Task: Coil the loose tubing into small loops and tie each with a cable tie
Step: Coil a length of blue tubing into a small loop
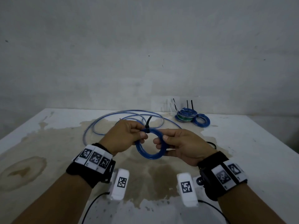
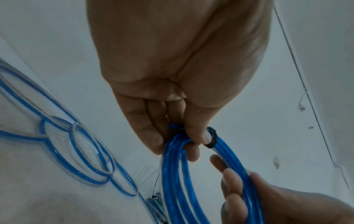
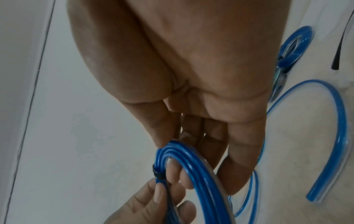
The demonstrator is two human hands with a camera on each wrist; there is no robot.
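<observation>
You hold a small blue coil (image 1: pixel 149 145) in the air above the bench (image 1: pixel 242 151), between your two hands. Your left hand (image 1: pixel 125 136) pinches the coil at its upper left part, thumb on top and fingers curled under it, just beside the black cable tie (image 1: pixel 147 126) that goes around the strands; the free tail of the tie points up and away from you. Your right hand (image 1: pixel 182 146) grips the right side of the same coil, with the thumb on the outer side and the fingers passing through the ring. In the left wrist view the band of the tie (image 2: pixel 211 138) sits tight against the tip of your thumb. Behind your hands, the loose tubing (image 1: pixel 123 121) lies on the bench in wide open curves, partly hidden by your left hand, and one end of it (image 3: pixel 329 141) curves near your right hand. At the far right of the bench, near the wall (image 1: pixel 145 46), there is a pile of finished coils (image 1: pixel 192 117), mostly blue with something green in the stack, and their black tie tails (image 1: pixel 191 105) stand up. A large brown stain (image 1: pixel 155 175) covers the bench under your hands.
</observation>
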